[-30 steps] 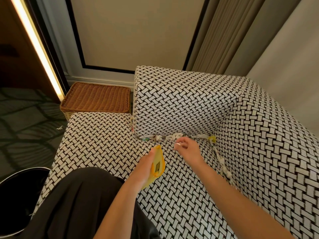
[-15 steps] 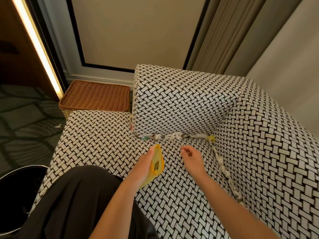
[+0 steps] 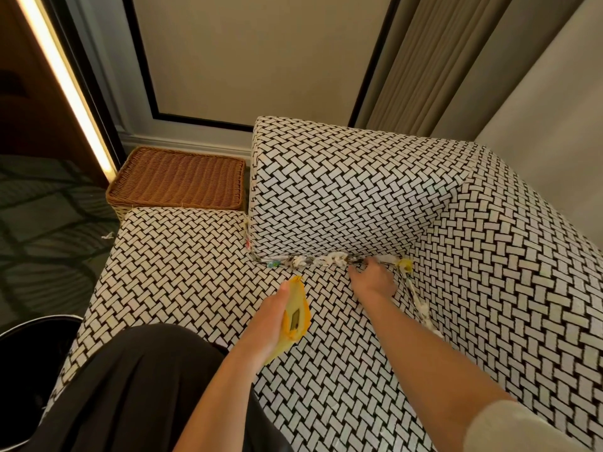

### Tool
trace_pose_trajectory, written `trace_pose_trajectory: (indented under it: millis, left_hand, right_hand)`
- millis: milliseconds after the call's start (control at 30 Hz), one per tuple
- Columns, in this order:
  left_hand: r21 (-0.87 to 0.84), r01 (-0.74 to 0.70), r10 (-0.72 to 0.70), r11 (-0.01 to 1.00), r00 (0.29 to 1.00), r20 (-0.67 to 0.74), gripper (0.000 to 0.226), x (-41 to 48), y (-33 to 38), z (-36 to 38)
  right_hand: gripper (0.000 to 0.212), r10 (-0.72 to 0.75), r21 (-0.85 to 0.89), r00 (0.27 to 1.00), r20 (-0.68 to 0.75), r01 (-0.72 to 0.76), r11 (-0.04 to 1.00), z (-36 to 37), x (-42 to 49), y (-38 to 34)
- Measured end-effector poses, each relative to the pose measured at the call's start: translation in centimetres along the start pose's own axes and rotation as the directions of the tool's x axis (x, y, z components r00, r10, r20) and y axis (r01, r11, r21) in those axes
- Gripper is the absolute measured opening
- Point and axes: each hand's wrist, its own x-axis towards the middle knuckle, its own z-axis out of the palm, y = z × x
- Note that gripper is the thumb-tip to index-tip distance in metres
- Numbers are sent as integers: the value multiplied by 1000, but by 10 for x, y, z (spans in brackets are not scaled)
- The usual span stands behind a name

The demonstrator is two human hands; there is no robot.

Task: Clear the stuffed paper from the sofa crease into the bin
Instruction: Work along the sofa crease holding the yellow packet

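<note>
My left grip is closed round a flat yellow pouch with a small grey window. My thumb lies along its upper edge, and I hold it just above the seat of the black-and-white woven-pattern sofa. My right grip is down at the crease where the seat meets the upright cushion block, back of the hand up, fingertips at the crumpled white stuffed paper. I cannot tell whether those fingers are pinching a piece or only touching it.

The paper runs as a ragged line along that crease, with a small green-and-red bit at its left end and a yellow wad at the corner on the right. From the corner more white twists run along the side crease towards me, just right of my right forearm.

The round black bin stands on the floor at my lower left, beside the seat's edge, well apart from the paper. A brown wicker basket sits past the far end of the seat. A small white scrap lies on the dark patterned carpet.
</note>
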Motion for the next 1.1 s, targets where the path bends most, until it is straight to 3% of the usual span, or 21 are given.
trace_pose_trajectory:
  millis: [133,267,400,500,667,867,1100]
  left_hand:
    - [-13,14,-14,1000,1000,1,65,4,-2,-2]
    - [-33,19,-20,999,999,-45,94,10,-10,-1]
    - [-83,8,-11,997,999,-41,97,15,-12,-1]
    - [-73,13,-15,997,999,-29,111,16,-14,0]
    - [-122,6,-7,992,1000,-7,86,16,-12,1]
    - [-109,4,-6,994,1000,-18,84,17,-11,1]
    - [-100,11,-14,995,1000,-22,100,19,-14,0]
  right_hand:
    - [44,17,-30,999,43,-15,999,-2,12,-4]
    - [43,9,-87,997,72,-2,996,-7,18,-8]
    - [52,13,-153,998,62,-4,988,-8,18,-13]
    - [52,51,-135,997,60,-43,990,-5,20,-16]
    - [40,0,-98,999,51,5,995,1,25,-12]
    - [36,-59,-57,993,106,65,996,0,28,-6]
    - [40,-94,-44,981,169,102,994,0,30,-2]
